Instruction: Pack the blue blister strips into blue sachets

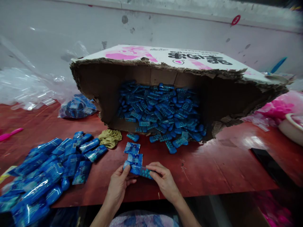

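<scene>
Close to the table's front edge, my left hand (120, 180) and my right hand (163, 177) are closed on opposite ends of a small blue container of beads (145, 173). Turquoise beads show through its clear part near my right fingertips. A blue printed card (135, 170) lies at its middle between the hands; whether it is wrapped round the container I cannot tell. Just beyond are another blue card (135, 158) and a further blue card (132, 147), roughly in a line. A loose blue container (133, 136) rests behind them.
A torn-edged cardboard box (151, 74) lies on its side, holding many blue containers (163, 108). Blue packaged pieces (50, 168) are heaped at left, beside a yellowish cloth (110, 138). A black phone (272, 165) and a white bowl (291, 129) are at right.
</scene>
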Demonstrator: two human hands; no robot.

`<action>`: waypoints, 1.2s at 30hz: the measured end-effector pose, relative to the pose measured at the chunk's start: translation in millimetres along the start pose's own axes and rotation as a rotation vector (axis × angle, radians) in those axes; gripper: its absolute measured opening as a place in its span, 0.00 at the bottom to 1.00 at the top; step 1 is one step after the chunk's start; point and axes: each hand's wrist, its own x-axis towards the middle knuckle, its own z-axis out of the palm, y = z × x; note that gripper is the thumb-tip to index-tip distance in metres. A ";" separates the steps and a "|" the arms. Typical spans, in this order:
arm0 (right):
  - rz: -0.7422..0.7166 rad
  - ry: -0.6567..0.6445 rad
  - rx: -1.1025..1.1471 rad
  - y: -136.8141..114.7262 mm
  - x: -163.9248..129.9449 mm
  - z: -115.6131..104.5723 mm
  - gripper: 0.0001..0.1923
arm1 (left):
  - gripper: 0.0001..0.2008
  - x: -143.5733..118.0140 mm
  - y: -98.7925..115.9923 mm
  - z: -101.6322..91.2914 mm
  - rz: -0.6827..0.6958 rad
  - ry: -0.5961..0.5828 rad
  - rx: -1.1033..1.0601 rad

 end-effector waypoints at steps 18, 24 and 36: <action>0.151 0.261 0.074 8.4 -7.2 28.9 0.05 | 0.14 -5.7 -12.3 16.2 -0.086 -0.067 -0.147; 0.031 -0.027 0.180 -4.1 -8.9 19.7 0.14 | 0.10 -5.3 -4.6 9.6 -0.262 -0.128 -0.188; 0.174 -0.213 0.477 10.7 -1.1 7.2 0.46 | 0.15 -10.4 -0.6 7.2 -0.368 -0.553 -0.219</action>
